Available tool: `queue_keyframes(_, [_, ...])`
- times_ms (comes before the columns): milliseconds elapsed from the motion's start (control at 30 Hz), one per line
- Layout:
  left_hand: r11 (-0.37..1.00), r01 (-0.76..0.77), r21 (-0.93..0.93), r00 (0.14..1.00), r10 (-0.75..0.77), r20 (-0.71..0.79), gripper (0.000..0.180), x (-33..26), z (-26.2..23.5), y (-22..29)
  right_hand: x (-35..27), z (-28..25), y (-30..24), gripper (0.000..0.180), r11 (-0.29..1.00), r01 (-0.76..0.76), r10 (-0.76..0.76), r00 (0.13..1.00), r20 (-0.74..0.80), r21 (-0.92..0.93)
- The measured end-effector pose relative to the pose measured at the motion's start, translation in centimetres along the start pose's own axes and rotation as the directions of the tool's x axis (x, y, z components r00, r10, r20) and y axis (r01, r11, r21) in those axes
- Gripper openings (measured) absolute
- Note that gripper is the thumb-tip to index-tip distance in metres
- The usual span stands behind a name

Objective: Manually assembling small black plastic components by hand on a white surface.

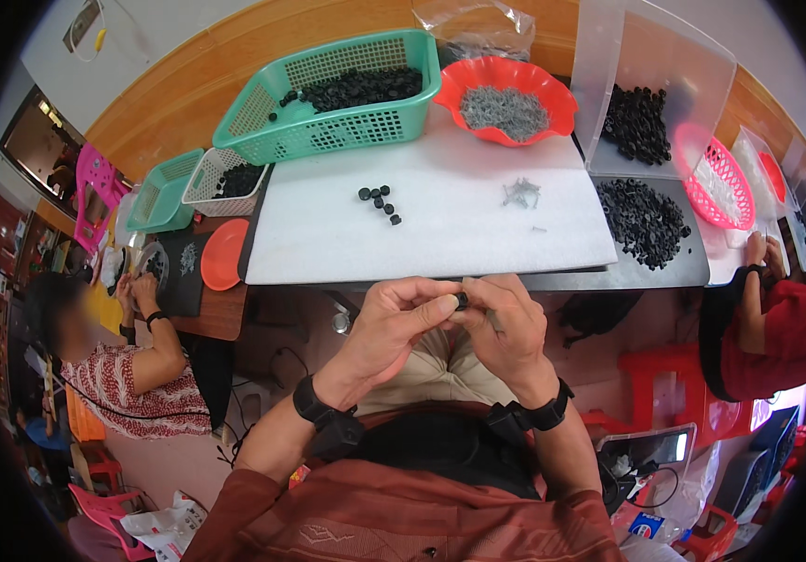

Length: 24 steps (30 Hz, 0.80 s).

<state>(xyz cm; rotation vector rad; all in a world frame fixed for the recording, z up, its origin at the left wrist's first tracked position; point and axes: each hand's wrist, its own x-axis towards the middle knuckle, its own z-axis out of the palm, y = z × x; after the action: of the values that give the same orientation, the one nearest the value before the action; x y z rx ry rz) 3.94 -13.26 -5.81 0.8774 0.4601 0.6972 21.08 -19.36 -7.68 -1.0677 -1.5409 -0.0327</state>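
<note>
Just past the near edge of the white board [309, 253], above my lap, both hands meet at a small black round part [460, 301]. My left hand [398, 323] pinches it between thumb and fingertips. From the other side, the fingertips of my right hand [511, 328] close on the same part; they cover most of it. On the board lie several loose black round parts [380, 195], and to their right a little heap of grey screw-like pieces [521, 193]. Each wrist wears a black band.
Behind the board stand a green basket [328, 139] of black parts and a red bowl [459, 67] of grey pieces. At right are a clear bin [703, 75], a black pile [642, 223] and a pink basket [722, 211]. A person [131, 365] works at left, another [778, 328] at right.
</note>
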Motion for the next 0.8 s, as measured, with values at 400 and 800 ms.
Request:
queue_keyframes(400, [0.995, 0.096, 0.007, 0.995, -0.096, -0.008, 0.018, -0.5, -0.7, 0.5, 0.5, -0.8, -1.1, 0.029, 0.994, -0.052, 0.077, 0.962, 0.262, -0.101])
queue_keyframes(800, [0.969, -0.071, 0.238, 0.991, 0.096, -0.095, 0.014, 1.4, -1.3, 3.7, 0.6, -0.9, -1.0, 0.039, 0.983, -0.181, 0.178, 0.961, 0.211, -0.007])
